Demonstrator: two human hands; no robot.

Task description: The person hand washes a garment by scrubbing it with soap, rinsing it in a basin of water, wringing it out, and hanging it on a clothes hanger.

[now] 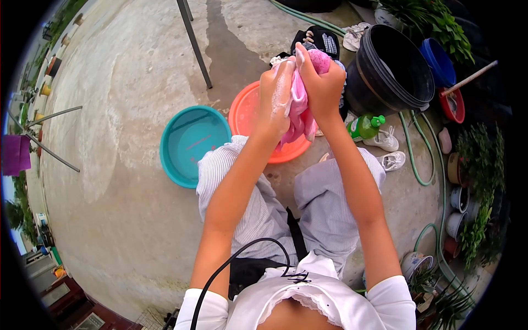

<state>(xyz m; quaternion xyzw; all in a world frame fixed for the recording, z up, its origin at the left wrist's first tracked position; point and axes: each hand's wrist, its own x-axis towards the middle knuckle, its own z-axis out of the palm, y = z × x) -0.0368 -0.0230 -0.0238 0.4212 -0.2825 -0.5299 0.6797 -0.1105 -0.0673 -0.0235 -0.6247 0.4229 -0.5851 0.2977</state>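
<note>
Both of my hands grip a pink cloth [297, 104], raised over an orange-red basin [247, 105]. Soap suds cover the back of my left hand [276, 96], whose fingers are closed round the cloth. My right hand [322, 91] is closed on the same cloth, with a bunched pink part showing beyond its knuckles. The cloth's lower end hangs in folds between my wrists. Whether it is a garment or a towel I cannot tell.
A teal basin [195, 146] holding clear water stands left of the orange-red one. Right of my knees are a green bottle [364, 127] and white shoes [391, 160]. Farther right stand a large black bucket [390, 69], a blue bucket [438, 61], a hose [410, 143] and potted plants [477, 187].
</note>
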